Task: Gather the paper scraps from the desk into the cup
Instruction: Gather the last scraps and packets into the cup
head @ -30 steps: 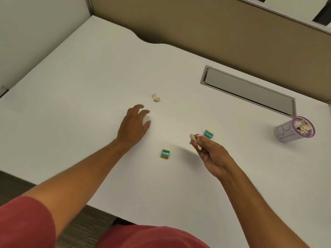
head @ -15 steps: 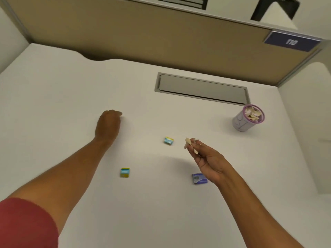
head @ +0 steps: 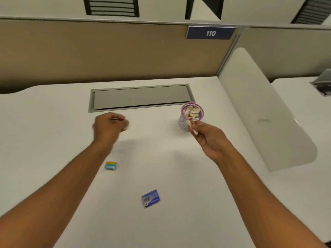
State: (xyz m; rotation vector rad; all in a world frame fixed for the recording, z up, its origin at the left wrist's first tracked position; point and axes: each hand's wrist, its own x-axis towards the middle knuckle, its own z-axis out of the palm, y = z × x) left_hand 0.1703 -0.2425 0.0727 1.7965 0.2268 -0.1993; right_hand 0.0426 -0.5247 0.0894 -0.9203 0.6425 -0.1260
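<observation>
The paper scrap (head: pixel 193 126), a small tan sliver, is pinched between the thumb and fingertips of the right hand (head: pixel 208 138), held just at the near side of the cup (head: pixel 190 116) and a little below its rim. The cup stands upright on the white desk (head: pixel 53 140), its purple-edged mouth heaped with tan and white scraps that reach about to the rim. Beyond the right hand and the cup runs the grey cable hatch (head: pixel 139 97) set into the desk.

The left hand (head: pixel 109 125) is blurred; its fingers are curled inward above the desk, and a pale bit shows at its fingertips, probably a second scrap, though the blur keeps me from being sure. Nearer the body than this hand lies a small yellow-and-teal box (head: pixel 110 165), and nearer again, between the two forearms, a small blue box (head: pixel 150 198). Neither looks like paper waste.

The step in hand appears to be delivery: the right hand's scrap is at the cup but not yet over its mouth. The next move calls for lifting the pinch clear of the rim, centring it over the opening, then parting thumb and fingers. Since the cup is so full, a careless drop could slide off the heap, and a knock to the rim might tip it.
</observation>
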